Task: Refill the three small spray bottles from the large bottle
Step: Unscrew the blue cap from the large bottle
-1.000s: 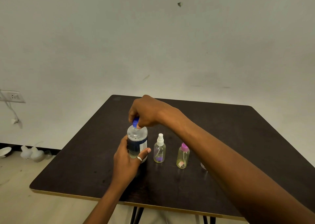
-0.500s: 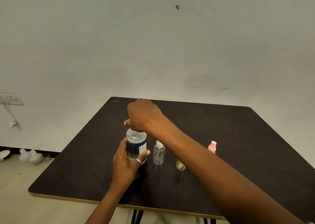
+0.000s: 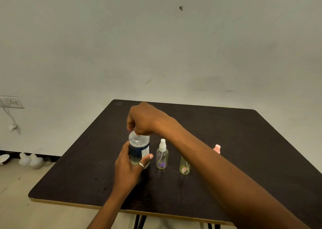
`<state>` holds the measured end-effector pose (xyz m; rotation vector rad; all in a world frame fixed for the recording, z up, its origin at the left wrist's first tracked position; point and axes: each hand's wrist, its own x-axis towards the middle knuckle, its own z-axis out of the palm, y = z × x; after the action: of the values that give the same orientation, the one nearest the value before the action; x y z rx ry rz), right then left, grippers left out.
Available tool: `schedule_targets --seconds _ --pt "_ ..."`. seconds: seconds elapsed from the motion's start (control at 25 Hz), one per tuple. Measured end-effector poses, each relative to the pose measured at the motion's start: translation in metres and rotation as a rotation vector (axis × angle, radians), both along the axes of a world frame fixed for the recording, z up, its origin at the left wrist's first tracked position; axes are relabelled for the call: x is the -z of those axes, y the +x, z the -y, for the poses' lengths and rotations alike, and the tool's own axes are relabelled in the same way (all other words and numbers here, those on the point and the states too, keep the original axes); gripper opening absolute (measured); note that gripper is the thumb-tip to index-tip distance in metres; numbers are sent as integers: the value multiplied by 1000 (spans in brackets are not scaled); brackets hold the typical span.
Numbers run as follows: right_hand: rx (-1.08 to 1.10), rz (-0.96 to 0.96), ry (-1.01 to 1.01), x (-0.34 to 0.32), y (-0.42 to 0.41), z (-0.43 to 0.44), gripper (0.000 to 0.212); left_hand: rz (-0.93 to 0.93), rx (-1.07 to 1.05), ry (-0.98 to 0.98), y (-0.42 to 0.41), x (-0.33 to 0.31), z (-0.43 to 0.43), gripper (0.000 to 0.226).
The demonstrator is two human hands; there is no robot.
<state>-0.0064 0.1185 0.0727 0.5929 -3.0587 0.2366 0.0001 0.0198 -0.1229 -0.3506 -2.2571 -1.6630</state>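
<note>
The large clear bottle (image 3: 139, 147) with a dark blue label stands upright on the dark table (image 3: 226, 129). My left hand (image 3: 128, 167) wraps around its body. My right hand (image 3: 142, 119) is closed over its top and hides the blue cap. To its right stands a small spray bottle with a white nozzle (image 3: 162, 154). A second small bottle (image 3: 184, 166) shows only its lower part under my right forearm. Of the third small bottle, just the pink top (image 3: 217, 148) rises above my arm.
The table's front edge (image 3: 156, 211) is near me and its left corner is rounded. On the floor at left by the wall lie white bulbs (image 3: 30, 160) and a bowl (image 3: 3, 159). A wall socket (image 3: 11, 102) has a cable hanging down.
My right hand has turned on the big bottle's top, and the blue cap is now fully covered. The view shifted, so the pink-topped bottle shows and the second bottle's top is hidden.
</note>
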Motion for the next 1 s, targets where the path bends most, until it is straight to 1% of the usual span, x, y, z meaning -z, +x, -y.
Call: schedule_targets --seconds 0.08,0.12,0.2,0.24,0.28,0.36,0.44,0.6,0.8,0.88,1.0 --pt "30 -22 14 2 -2 -2 19 2 3 1 0 0 0 68" --pt "67 -62 19 3 -2 -3 21 1 7 7 0 1 0 69" --pt "175 -175 31 6 -5 -4 45 1 18 20 0 2 0 71" --pt "213 -219 35 9 -5 -3 50 4 19 23 0 2 -1 72" --pt "217 -250 45 11 -4 -1 51 5 13 22 0 3 -1 72" --pt "189 -254 61 15 -4 4 44 16 -5 16 -1 3 -1 74" --pt "149 -223 73 15 -5 6 31 18 -9 8 -1 3 -1 71" --pt "72 -108 46 9 -6 -1 13 -8 10 3 1 0 -1 67" --pt "-43 11 30 -2 -5 -8 16 18 8 14 1 -1 -1 69" --pt "-71 43 50 -5 -7 -9 19 21 12 19 1 -1 -1 72" --pt "-94 84 98 -9 -13 -9 22 37 18 39 2 -1 0 71"
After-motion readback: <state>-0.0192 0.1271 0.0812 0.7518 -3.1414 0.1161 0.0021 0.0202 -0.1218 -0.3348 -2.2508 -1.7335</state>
